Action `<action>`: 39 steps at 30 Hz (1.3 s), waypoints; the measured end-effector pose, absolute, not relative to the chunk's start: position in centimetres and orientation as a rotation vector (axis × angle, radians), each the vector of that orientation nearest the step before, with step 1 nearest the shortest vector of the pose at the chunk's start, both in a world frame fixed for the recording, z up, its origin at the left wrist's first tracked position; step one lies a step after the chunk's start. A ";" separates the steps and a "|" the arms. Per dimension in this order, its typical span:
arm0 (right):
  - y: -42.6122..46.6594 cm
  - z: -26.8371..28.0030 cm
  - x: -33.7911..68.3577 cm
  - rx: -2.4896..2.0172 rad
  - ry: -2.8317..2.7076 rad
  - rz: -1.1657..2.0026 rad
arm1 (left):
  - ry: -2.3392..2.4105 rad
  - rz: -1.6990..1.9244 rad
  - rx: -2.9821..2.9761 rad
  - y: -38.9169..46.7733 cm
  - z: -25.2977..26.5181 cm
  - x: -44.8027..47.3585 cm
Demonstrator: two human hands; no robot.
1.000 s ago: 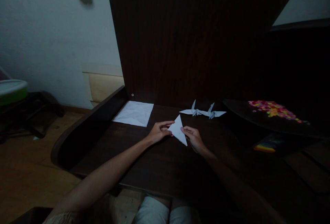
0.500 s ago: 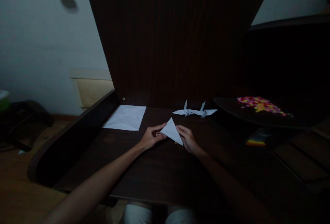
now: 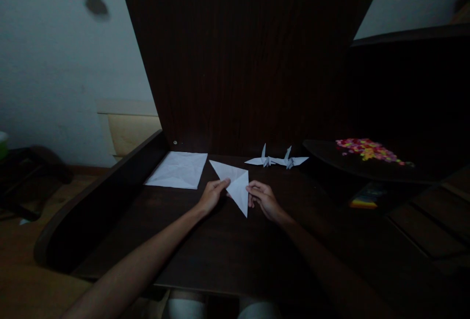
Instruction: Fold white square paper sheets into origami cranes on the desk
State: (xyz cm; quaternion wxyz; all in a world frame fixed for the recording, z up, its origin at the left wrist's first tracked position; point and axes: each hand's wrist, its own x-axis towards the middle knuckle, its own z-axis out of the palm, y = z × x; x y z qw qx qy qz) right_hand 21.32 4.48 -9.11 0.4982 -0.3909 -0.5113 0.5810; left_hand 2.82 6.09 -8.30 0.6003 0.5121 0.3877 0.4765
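Note:
Between my hands, a folded sheet of white paper (image 3: 238,189) is held above the dark desk, its shape a wide triangle with points at the upper left and bottom. My left hand (image 3: 214,195) pinches its left edge, thumb on top. On the opposite side, my right hand (image 3: 265,198) grips the right edge between thumb and fingers. Two white paper cranes (image 3: 277,161) stand close together beyond my right hand. Flat on the desk at the left lies a stack of creased white paper squares (image 3: 176,169).
A dark raised side panel (image 3: 99,196) borders the desk on the left, and a tall dark board (image 3: 253,64) rises behind. To the right, a curved shelf (image 3: 323,157) bears a heap of small colourful pieces (image 3: 369,149), with a yellow-orange item (image 3: 363,204) underneath.
The folded paper has opened from a small triangle into a larger one, with a flap now reaching up and left. Both hands still hold it, the left slightly lower.

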 end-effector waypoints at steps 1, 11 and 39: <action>4.5 -9.1 21.3 -0.950 -1.229 1.406 | 0.879 1.123 1.145 6.2 -8.4 2.9; 4.2 -9.6 20.4 -1.005 -1.332 0.936 | 0.851 1.121 1.127 5.9 -8.1 3.0; 4.5 -9.1 21.0 -0.945 -0.947 1.279 | 0.808 0.849 1.202 5.6 -7.7 2.4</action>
